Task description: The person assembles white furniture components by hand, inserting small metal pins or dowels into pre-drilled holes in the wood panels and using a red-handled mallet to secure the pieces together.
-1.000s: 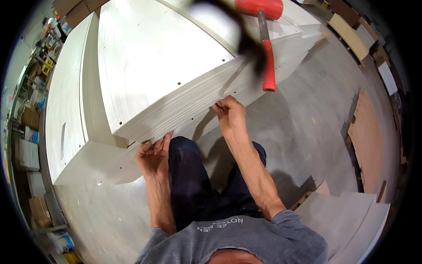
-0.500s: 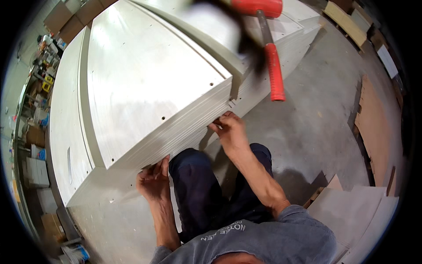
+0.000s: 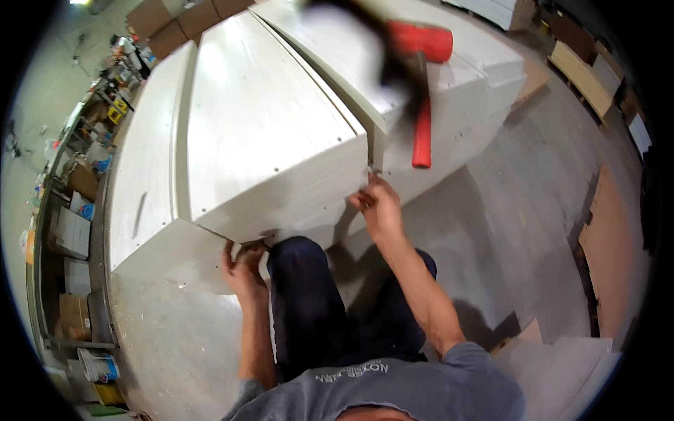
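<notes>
A stack of white panels [image 3: 274, 119] is in front of me, its top panel wide and tapering away, with several small holes along the near edge. My left hand [image 3: 246, 270] is at the lower left part of the stack's front face, fingers apart and fingertips at the edge. Beside the right front corner is my right hand [image 3: 379, 207], one finger stretched up toward the corner and the others bent. Neither hand visibly holds anything; exact fingertip contact is hard to make out. My knees [image 3: 302, 259] are bent close to the stack.
White panel stacks flank it on the left [image 3: 151, 154] and right [image 3: 463, 105]. A red mallet [image 3: 425, 43] lies on the right one, handle toward me. A blurred dark object [image 3: 393, 63] blocks part of the view. Cardboard [image 3: 607, 245] is at right, a cluttered shelf [image 3: 77, 210] at left.
My right hand has shifted up toward the stack's corner and its fingers have loosened. The left fingers have spread slightly. The view has tilted, so the stacks appear shifted rightward.
</notes>
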A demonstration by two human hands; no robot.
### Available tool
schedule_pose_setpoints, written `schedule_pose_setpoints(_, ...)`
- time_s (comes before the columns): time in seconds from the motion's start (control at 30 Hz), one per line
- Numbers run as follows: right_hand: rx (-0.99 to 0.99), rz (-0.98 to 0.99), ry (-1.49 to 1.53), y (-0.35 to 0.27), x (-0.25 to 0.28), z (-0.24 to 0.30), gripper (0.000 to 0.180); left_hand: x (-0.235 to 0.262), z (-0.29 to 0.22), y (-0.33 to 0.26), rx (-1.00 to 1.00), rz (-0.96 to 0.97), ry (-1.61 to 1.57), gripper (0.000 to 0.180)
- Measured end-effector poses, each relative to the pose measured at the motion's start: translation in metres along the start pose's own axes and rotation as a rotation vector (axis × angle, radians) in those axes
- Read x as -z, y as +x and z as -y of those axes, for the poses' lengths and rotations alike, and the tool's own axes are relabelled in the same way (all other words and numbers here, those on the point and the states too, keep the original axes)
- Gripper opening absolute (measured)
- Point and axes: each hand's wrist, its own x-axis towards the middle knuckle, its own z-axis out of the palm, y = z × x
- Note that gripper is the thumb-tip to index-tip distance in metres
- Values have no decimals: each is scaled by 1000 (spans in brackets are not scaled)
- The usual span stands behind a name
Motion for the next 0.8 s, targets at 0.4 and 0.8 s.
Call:
schedule_pose_setpoints(0.4, -9, -31, -47, 12, 5, -2, 40, -22, 12, 11, -223, 34, 376, 34)
schedule_pose_setpoints(0.8, -81, 107, -188, 15, 6, 19, 44, -13, -4, 19, -153, 29, 513, 34)
